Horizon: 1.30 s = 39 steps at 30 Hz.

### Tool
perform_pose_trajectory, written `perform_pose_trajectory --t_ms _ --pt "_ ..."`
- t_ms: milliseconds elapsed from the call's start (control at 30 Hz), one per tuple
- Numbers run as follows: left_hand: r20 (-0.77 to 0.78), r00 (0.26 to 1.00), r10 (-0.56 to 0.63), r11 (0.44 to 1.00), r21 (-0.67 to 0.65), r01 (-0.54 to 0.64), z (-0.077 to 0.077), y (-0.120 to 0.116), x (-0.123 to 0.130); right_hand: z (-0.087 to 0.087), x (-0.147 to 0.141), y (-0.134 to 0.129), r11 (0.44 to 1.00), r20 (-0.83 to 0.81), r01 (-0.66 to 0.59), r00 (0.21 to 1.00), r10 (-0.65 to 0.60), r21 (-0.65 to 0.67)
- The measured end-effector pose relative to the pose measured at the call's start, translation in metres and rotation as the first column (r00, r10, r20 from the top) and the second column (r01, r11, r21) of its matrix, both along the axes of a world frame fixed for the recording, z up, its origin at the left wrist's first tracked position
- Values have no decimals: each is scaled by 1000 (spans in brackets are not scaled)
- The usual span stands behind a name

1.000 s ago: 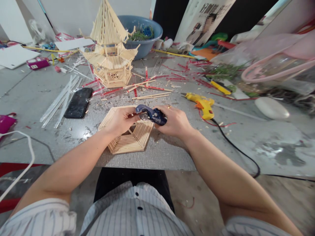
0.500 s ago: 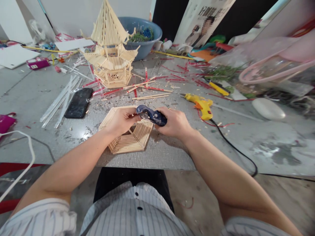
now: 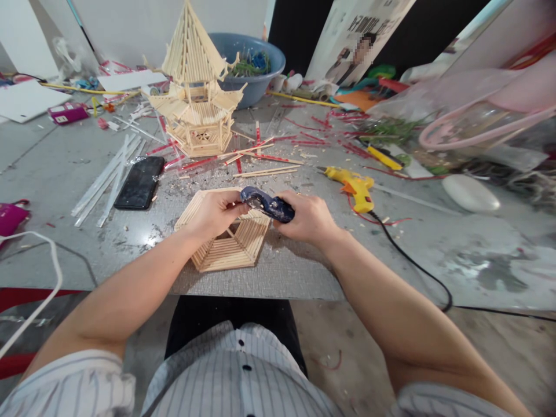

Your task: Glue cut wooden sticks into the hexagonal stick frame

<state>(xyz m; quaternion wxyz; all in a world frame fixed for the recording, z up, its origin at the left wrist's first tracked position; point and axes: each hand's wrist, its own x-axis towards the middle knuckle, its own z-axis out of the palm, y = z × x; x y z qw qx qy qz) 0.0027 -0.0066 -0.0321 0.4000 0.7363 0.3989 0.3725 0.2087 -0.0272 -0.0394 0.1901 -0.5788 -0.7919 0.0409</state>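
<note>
My right hand is closed around a dark blue hand tool with a curved, worn head; its exact kind is not clear. The tool's head points left, above a hexagonal panel of thin wooden sticks lying near the table's front edge. At the head of the tool, my left hand has its fingers pinched together. What they grip is hidden. My left hand and wrist cover part of the panel, which has an opening in its middle.
A stick-built pagoda stands behind, with loose wooden sticks in front. Left lie a black phone and clear glue sticks. A yellow glue gun with a black cord rests right, near a white oval object. A blue basin is at the back.
Both hands and the blue tool hold nearly the same place. The tool's head looks slightly turned, and the view has shifted a little.
</note>
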Motion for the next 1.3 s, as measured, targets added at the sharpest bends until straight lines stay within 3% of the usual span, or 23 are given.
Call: perform_pose_trajectory --t_ms 233,333,433,600,733,900,1000,1133,1233,1300 --pt "-17 1000 20 1000 16 -20 5 -1 2 -6 1 3 998 3 62 998 -62 32" --pt "-29 1000 -12 1000 -9 11 7 -1 0 -7 5 9 989 -24 97 995 -95 112" --pt "-24 998 -54 997 -58 53 8 1 -3 -9 12 18 977 -34 127 992 -123 174" --pt "-176 978 -113 975 -210 75 19 4 -12 -20 20 28 981 34 158 986 -162 110" --pt "-417 880 -226 960 -247 130 30 8 -18 -29 25 31 981 47 168 984 -173 96" --pt "-497 788 -364 918 -333 214 25 13 -21 -34 30 34 986 58 158 985 -161 51" --pt "-558 740 -375 921 -315 230 22 14 -22 -32 29 33 986 59 163 985 -164 22" --pt "-712 626 -318 945 -290 151 31 9 -20 -27 25 30 981 114 187 977 -181 -42" --pt "-771 508 -385 923 -335 191 40 5 -19 -24 24 28 982 143 179 975 -170 -56" --pt "-779 485 -397 918 -344 197 42 4 -18 -24 24 28 983 153 175 975 -164 -60"
